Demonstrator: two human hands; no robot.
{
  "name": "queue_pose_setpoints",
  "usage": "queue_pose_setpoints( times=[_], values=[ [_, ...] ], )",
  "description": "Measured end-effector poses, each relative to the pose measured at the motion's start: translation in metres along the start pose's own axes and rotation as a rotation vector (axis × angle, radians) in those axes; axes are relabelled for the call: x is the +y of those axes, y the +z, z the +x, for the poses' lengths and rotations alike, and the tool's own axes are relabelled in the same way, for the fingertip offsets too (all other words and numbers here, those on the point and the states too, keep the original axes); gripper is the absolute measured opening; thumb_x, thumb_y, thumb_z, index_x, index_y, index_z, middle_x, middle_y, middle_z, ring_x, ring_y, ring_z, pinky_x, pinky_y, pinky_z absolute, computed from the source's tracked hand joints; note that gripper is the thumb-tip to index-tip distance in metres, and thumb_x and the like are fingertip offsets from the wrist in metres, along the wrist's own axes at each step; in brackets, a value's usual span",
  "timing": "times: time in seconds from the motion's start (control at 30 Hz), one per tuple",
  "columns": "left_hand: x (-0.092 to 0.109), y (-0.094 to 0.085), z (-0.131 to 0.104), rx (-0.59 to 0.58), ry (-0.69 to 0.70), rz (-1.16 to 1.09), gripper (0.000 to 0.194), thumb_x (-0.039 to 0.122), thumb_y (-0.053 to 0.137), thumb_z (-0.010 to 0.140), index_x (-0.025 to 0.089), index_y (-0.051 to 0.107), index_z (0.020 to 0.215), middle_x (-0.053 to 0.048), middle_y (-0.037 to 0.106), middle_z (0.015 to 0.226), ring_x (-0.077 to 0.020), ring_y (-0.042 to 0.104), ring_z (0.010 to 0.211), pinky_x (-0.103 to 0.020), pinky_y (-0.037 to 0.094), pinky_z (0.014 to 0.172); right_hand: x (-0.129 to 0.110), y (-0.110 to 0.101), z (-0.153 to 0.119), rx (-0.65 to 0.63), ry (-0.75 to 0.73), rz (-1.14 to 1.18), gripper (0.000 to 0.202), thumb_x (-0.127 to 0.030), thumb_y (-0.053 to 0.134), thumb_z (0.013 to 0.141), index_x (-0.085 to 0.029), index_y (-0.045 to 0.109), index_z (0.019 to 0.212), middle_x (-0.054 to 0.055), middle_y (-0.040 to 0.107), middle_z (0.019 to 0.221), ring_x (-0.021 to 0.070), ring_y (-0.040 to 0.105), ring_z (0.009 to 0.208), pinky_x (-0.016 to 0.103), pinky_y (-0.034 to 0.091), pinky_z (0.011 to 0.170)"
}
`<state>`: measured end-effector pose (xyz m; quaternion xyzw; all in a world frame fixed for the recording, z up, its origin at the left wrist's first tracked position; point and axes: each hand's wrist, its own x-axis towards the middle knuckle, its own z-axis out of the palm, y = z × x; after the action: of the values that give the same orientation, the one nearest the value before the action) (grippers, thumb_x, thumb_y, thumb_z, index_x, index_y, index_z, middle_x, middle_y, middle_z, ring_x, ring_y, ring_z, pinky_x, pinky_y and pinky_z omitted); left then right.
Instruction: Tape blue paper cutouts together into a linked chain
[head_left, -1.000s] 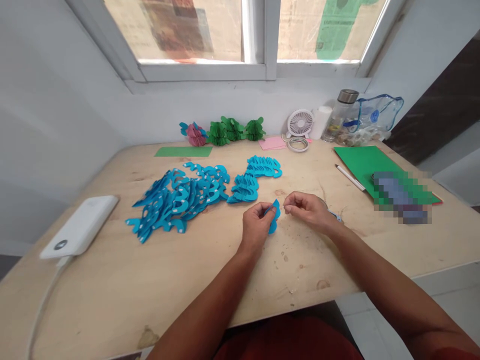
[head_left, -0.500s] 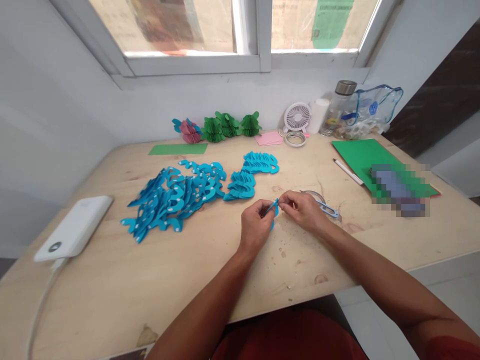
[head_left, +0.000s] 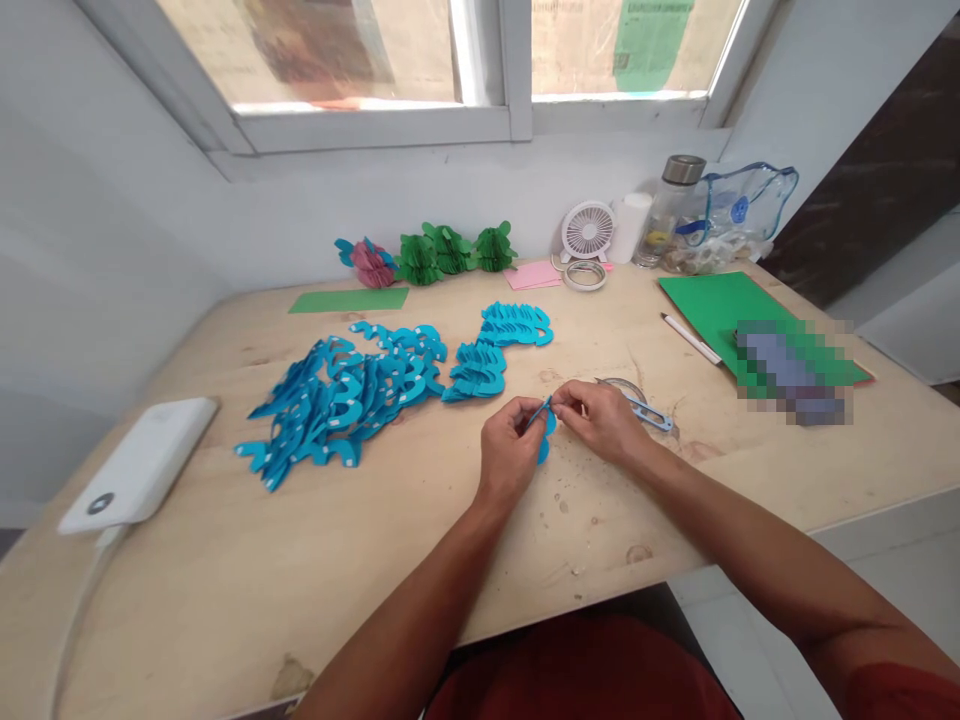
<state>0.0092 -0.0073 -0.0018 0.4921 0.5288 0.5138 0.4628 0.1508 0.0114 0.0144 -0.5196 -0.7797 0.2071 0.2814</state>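
- The left hand (head_left: 504,445) held a blue, scalloped paper piece (head_left: 544,452) pinched between thumb and fingers, above the front of the pale wooden table (head_left: 375,570).
- The right hand (head_left: 600,420) had its fingertips drawn narrowly together at the upper edge of that piece; whether they gripped the paper or some small scrap, I could not tell.
- The piece in hand looked only partly worked.
- A large, loose pile of curved blue paper pieces dotted with small white squares (head_left: 345,395) lay to the left. Nearer the hands were two fanned blue paper groups (head_left: 478,372) (head_left: 517,324), with no squares that could be made out. Which share was done and which was left could not be told.
- Three green pleated paper ornaments (head_left: 452,250) and a pink one with blue parts (head_left: 373,262) stood by the wall, seemingly complete.
- A clear bottle with a metal cap (head_left: 660,228) stood closed, something yellowish showing inside or through it.
- Beside it, a transparent blue-edged plastic bag (head_left: 751,212) slumped; its contents were unclear.
- A light-blue craft knife (head_left: 654,415) lay just beside the right wrist.
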Motion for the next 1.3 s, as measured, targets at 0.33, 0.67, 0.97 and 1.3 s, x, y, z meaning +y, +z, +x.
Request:
queue_pose_setpoints(
  times=[0.33, 0.67, 0.97, 1.3],
  values=[
    [0.0009, 0.0, -0.0004, 0.0, -0.037, 0.016, 0.014, 0.027, 0.063, 0.066, 0.015, 0.069, 0.07, -0.001, 0.063, 0.063, -0.0097, 0.05, 0.051, -0.02, 0.041, 0.049, -0.0022, 0.0022, -0.0013, 0.033, 0.025, 0.013, 0.008, -0.021, 0.054, 0.079, -0.019, 0.061, 0.076, 0.0, 0.061, 0.064, 0.0111, 0.052, 0.057, 0.022, 0.034, 0.057],
    [0.0024, 0.0011, -0.0025, 0.022, -0.077, -0.021, 0.018, 0.03, 0.066, 0.064, 0.015, 0.071, 0.073, 0.001, 0.061, 0.059, -0.0085, 0.048, 0.048, -0.019, 0.038, 0.045, -0.0036, 0.0049, -0.0008, 0.039, 0.139, 0.208, 0.008, -0.022, 0.055, 0.076, -0.017, 0.061, 0.074, -0.002, 0.058, 0.058, 0.0093, 0.048, 0.051, 0.02, 0.034, 0.051],
    [0.0017, 0.0014, -0.0045, 0.036, -0.116, -0.029, 0.021, 0.033, 0.068, 0.064, 0.015, 0.071, 0.075, 0.003, 0.056, 0.052, -0.0079, 0.045, 0.043, -0.019, 0.032, 0.04, -0.004, 0.0059, 0.0004, 0.024, 0.187, 0.383, 0.01, -0.023, 0.054, 0.074, -0.015, 0.06, 0.07, -0.002, 0.056, 0.057, 0.008, 0.046, 0.049, 0.019, 0.033, 0.046],
    [-0.0007, 0.0, -0.0039, 0.016, -0.048, 0.017, 0.02, 0.032, 0.066, 0.066, 0.016, 0.071, 0.076, 0.0, 0.062, 0.062, -0.0095, 0.049, 0.053, -0.02, 0.039, 0.048, -0.0059, 0.0035, -0.0002, 0.025, 0.176, 0.274, 0.008, -0.021, 0.054, 0.074, -0.016, 0.06, 0.071, -0.003, 0.056, 0.056, 0.0078, 0.045, 0.048, 0.019, 0.032, 0.047]
  ],
)
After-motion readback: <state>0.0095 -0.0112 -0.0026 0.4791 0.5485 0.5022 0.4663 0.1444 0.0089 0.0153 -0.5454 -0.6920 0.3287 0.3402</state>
